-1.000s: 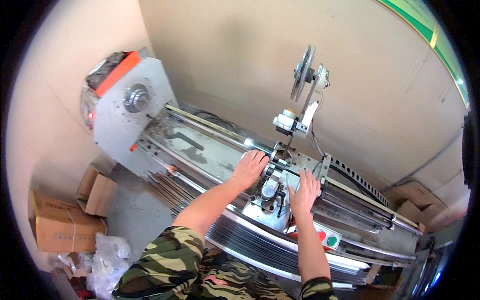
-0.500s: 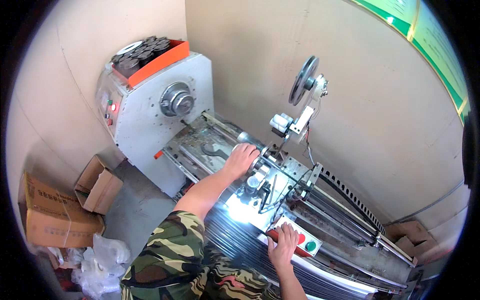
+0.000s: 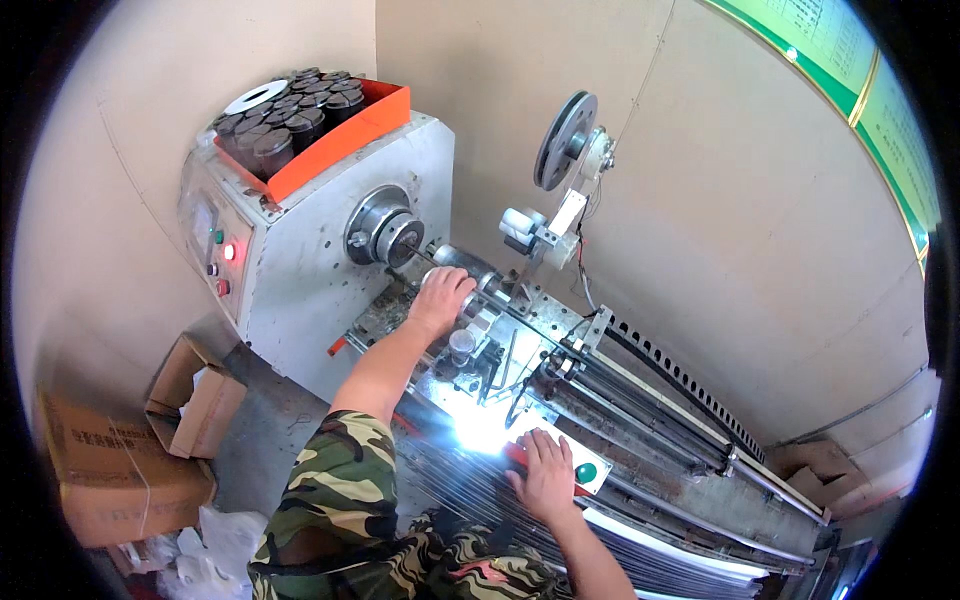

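While the left hand [image 3: 440,298] has slid toward the chuck [image 3: 388,228], grip flat, the right hand [image 3: 545,472] stays flat on the button panel [image 3: 575,468].

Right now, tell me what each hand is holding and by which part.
Nothing is lifted. The left hand lies palm-down on the metal carriage beside the chuck. The right hand lies flat on the button panel.

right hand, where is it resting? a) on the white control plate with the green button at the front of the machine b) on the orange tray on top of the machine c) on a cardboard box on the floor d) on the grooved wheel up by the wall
a: the right hand lies flat on the white control plate, beside its green button.
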`<state>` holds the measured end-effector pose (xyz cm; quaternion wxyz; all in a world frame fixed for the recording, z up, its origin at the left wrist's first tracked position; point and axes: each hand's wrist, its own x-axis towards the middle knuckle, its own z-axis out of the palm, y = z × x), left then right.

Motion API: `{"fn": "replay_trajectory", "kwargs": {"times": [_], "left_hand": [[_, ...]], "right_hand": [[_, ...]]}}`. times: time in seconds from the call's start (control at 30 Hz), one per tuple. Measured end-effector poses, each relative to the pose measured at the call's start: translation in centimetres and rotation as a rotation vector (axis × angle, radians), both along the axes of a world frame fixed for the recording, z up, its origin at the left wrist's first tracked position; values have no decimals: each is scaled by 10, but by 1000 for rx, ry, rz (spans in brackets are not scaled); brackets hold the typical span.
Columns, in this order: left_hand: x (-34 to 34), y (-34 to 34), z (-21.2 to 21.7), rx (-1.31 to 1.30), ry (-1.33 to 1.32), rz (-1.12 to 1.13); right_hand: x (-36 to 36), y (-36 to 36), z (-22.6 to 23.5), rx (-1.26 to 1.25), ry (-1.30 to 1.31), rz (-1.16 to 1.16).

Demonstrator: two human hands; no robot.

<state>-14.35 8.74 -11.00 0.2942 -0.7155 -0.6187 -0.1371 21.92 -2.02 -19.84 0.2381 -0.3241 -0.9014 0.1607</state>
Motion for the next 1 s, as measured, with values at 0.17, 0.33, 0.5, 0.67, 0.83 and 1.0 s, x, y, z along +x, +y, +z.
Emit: {"fn": "replay_trajectory", "kwargs": {"times": [0.17, 0.33, 0.5, 0.67, 0.83, 1.0], "left_hand": [[-4, 1, 9, 34, -43, -26], [-5, 1, 17, 53, -56, -62], [-7, 6, 18, 57, -92, -99], [-14, 2, 26, -23, -45, -70], [-29, -3, 55, -153, 5, -100], [-64, -5, 78, -253, -33, 36]], "right_hand": [[5, 39, 27, -191, -198, 39], [-5, 35, 58, 67, -408, 204], [6, 74, 50, -182, -72, 4], [34, 127, 29, 157, 34, -490], [43, 133, 18, 80, -41, -526], [41, 130, 16, 93, -23, -524]]}}
